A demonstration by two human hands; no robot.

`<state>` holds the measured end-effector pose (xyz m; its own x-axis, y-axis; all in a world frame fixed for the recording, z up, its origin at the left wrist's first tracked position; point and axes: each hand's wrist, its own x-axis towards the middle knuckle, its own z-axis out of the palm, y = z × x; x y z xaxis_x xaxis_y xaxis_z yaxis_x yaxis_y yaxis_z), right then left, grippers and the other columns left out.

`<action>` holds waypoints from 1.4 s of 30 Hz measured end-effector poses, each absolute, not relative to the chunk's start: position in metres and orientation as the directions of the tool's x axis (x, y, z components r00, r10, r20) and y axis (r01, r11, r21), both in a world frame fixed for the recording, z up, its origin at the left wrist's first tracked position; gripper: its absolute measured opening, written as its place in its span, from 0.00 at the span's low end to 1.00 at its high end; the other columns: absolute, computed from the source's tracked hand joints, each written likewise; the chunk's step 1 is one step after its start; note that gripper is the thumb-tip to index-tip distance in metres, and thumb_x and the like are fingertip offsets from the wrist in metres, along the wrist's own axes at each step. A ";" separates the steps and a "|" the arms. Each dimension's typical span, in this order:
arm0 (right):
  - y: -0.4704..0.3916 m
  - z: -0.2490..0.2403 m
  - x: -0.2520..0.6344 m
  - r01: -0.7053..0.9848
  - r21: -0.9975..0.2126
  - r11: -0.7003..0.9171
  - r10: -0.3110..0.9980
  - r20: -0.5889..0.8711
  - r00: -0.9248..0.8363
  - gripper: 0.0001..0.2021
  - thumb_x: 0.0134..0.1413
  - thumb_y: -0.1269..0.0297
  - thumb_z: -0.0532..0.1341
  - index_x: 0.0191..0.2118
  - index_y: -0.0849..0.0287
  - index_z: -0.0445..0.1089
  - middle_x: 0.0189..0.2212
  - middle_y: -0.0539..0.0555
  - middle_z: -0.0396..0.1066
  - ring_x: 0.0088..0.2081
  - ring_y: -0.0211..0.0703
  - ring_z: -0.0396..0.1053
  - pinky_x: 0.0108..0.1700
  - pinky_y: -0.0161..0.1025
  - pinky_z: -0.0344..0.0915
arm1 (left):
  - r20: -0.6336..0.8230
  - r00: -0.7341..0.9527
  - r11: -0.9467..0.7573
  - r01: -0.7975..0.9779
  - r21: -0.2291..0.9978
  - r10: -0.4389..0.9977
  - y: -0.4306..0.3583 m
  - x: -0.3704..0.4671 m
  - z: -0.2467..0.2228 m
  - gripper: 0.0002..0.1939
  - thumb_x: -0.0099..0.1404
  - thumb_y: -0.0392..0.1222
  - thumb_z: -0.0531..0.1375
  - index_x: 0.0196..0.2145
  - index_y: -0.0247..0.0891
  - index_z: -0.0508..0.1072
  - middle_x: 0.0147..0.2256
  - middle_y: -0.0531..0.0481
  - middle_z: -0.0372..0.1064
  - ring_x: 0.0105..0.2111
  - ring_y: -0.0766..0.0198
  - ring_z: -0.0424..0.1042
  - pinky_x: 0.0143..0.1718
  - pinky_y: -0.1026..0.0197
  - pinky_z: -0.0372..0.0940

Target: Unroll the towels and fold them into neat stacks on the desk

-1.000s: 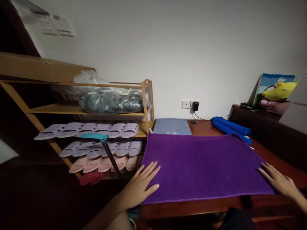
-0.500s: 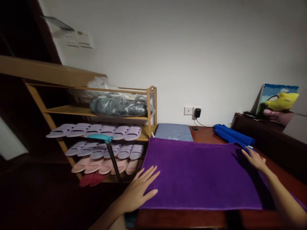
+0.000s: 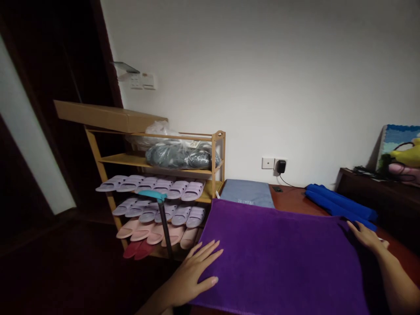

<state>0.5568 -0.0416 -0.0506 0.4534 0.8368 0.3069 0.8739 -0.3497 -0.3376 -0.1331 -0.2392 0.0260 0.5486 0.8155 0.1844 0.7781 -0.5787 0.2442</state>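
A purple cloth [image 3: 278, 258] lies spread flat over a reddish-brown tabletop, its far edge overlapping a grey-blue folded item [image 3: 247, 192]. On the cloth's left edge rests my left hand [image 3: 197, 273], palm down with its fingers spread. My right hand [image 3: 367, 236] touches the cloth near its far right corner; the fingers look apart, though some are partly hidden. Beyond that hand, a blue folded cloth [image 3: 341, 203] lies on the table.
A wooden rack [image 3: 215, 164] on the left holds rows of lilac slippers [image 3: 177, 189], pink slippers [image 3: 157, 234] and a plastic-wrapped bundle [image 3: 180, 155]. A teal-topped dark pole [image 3: 164, 225] stands before it. A black plug [image 3: 281, 166] sits in the wall socket.
The view has shifted left and upward, so the rack, cloth and table appear farther right and lower. Both hands stay in about the same places on the cloth.
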 end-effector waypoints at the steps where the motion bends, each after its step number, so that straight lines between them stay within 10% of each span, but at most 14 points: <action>1: -0.040 -0.051 0.555 0.867 -0.321 -0.382 0.853 0.239 0.464 0.40 0.51 0.37 0.42 0.58 0.63 0.64 0.55 0.70 0.63 0.56 0.66 0.61 0.55 0.62 0.53 | 0.181 0.552 -0.581 0.776 0.245 0.814 -0.239 -0.133 0.026 0.32 0.67 0.49 0.55 0.64 0.57 0.46 0.65 0.52 0.44 0.63 0.51 0.47 0.61 0.40 0.46; 6: -0.037 -0.038 0.493 0.913 -0.227 -0.338 0.812 0.420 0.405 0.42 0.53 0.37 0.39 0.67 0.61 0.45 0.66 0.67 0.41 0.66 0.61 0.39 0.57 0.69 0.42 | 0.177 0.558 -0.585 0.776 0.233 0.811 -0.239 -0.133 0.025 0.32 0.67 0.50 0.55 0.65 0.56 0.45 0.65 0.52 0.44 0.63 0.51 0.47 0.61 0.40 0.46; 10: -0.035 -0.021 0.420 0.986 -0.167 0.016 0.985 0.170 0.013 0.35 0.56 0.39 0.37 0.64 0.50 0.53 0.64 0.55 0.51 0.65 0.52 0.45 0.61 0.64 0.41 | 0.165 0.568 -0.592 0.777 0.216 0.806 -0.236 -0.132 0.024 0.32 0.68 0.49 0.54 0.65 0.55 0.45 0.65 0.50 0.43 0.64 0.50 0.46 0.61 0.40 0.46; 13: -0.031 -0.021 0.398 0.985 -0.167 -0.049 0.999 -0.007 0.048 0.37 0.55 0.37 0.37 0.63 0.52 0.55 0.65 0.56 0.48 0.65 0.56 0.44 0.59 0.68 0.40 | 0.124 0.583 -0.596 0.778 0.201 0.803 -0.234 -0.132 0.024 0.31 0.68 0.50 0.53 0.65 0.53 0.45 0.65 0.49 0.42 0.64 0.51 0.44 0.61 0.40 0.44; 42: -0.039 -0.014 0.240 0.956 -0.182 0.229 0.973 0.066 -0.221 0.40 0.56 0.35 0.34 0.67 0.53 0.42 0.68 0.56 0.35 0.67 0.44 0.33 0.64 0.54 0.36 | 0.162 0.585 -0.606 0.778 0.165 0.795 -0.246 -0.141 0.024 0.32 0.69 0.52 0.51 0.65 0.53 0.42 0.66 0.50 0.40 0.64 0.52 0.44 0.62 0.43 0.46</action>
